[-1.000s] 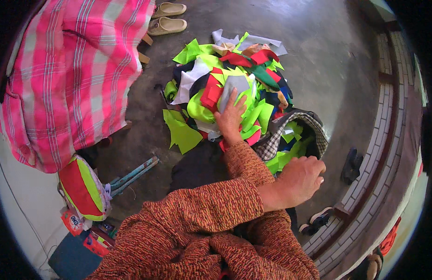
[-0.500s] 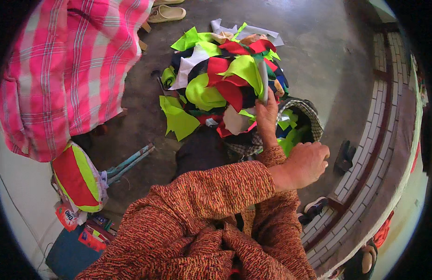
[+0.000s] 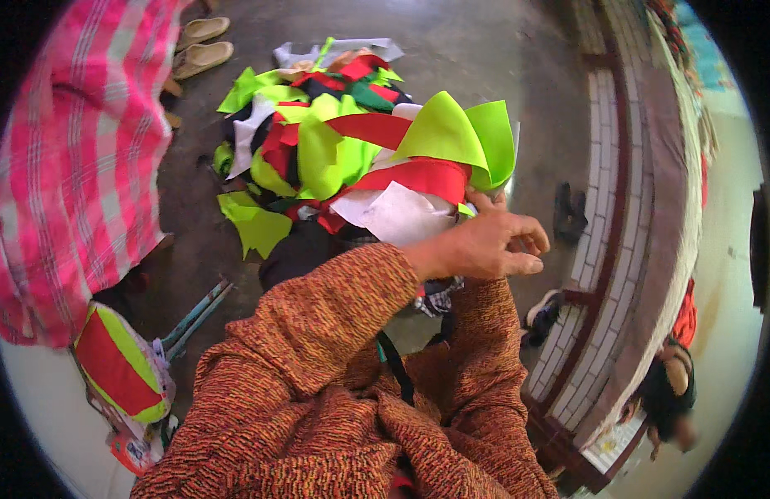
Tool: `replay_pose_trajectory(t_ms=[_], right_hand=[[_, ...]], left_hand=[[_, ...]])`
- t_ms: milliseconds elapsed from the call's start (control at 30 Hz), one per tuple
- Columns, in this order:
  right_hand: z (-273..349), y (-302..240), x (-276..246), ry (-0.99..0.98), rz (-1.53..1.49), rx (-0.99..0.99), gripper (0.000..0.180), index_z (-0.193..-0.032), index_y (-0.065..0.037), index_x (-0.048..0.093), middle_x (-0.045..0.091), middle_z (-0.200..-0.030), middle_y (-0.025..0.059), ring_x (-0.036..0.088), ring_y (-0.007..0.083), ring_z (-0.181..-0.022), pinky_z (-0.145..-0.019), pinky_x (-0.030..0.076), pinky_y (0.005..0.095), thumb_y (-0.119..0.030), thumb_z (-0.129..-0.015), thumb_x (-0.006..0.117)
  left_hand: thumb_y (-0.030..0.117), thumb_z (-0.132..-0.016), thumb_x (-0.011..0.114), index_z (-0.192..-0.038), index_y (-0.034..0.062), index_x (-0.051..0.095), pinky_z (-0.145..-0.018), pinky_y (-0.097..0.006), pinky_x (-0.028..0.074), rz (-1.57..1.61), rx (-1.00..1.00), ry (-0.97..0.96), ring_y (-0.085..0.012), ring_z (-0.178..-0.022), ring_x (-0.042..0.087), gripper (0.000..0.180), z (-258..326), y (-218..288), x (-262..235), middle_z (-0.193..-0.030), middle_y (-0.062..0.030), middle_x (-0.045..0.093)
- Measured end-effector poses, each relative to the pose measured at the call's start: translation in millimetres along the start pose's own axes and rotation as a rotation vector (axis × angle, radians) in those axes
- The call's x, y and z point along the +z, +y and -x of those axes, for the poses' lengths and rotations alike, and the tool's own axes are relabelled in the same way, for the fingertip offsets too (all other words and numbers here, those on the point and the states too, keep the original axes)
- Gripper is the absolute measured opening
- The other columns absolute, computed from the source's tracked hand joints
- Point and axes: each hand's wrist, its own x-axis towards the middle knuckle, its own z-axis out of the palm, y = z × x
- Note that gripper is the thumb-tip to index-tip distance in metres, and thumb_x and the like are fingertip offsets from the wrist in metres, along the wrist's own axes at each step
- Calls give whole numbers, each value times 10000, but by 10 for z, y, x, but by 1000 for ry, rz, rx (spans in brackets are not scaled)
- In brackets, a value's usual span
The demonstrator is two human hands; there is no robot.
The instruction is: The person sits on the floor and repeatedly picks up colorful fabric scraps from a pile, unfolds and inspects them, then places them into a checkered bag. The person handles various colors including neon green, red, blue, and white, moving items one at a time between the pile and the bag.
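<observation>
Left hand (image 3: pixel 485 241) half-curled, nothing seen in it; right hand (image 3: pixel 489 200), mostly hidden, grips cloth scraps (image 3: pixel 443 133) at pile's (image 3: pixel 335 154) right edge. Floor (image 3: pixel 493 62) runs from pile to brick-patterned ledge (image 3: pixel 599 166).

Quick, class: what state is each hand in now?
Left hand: half-open, nothing visible in it.
Right hand, partly hidden: closed on fabric scraps.
</observation>
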Motion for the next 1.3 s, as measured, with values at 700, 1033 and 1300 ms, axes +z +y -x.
replay_pose_trajectory(t_ms=[700, 1033, 1300], right_hand=[[331, 82, -1289, 130, -803, 68, 445, -1254, -21, 426, 546, -1172, 161, 572, 280, -1021, -896, 468, 405, -187, -849, 503], [382, 57, -1432, 183, -767, 154, 492, -1243, -7, 438, 545, -1179, 180, 568, 293, -1030, -889, 469, 407, -379, -923, 410], [226, 81, -1418, 268, -679, 113, 428, -1249, -3, 440, 528, -1220, 168, 542, 278, -1094, -952, 427, 402, -306, -948, 416]], left_hand=[[235, -717, 750, -1256, 16, 443, -930, -331, 407, -140, -368, 5, -214, -1110, 488, 657, -241, -344, 127, -1187, -98, 523], [271, -705, 777, -1213, 9, 505, -905, -300, 418, 227, -496, -143, -174, -1052, 527, 632, -274, -547, 310, -1150, -91, 573], [111, -810, 600, -1083, -12, 597, -804, -250, 452, 7, -533, 113, -103, -867, 589, 300, -290, -561, 134, -979, -31, 638]])
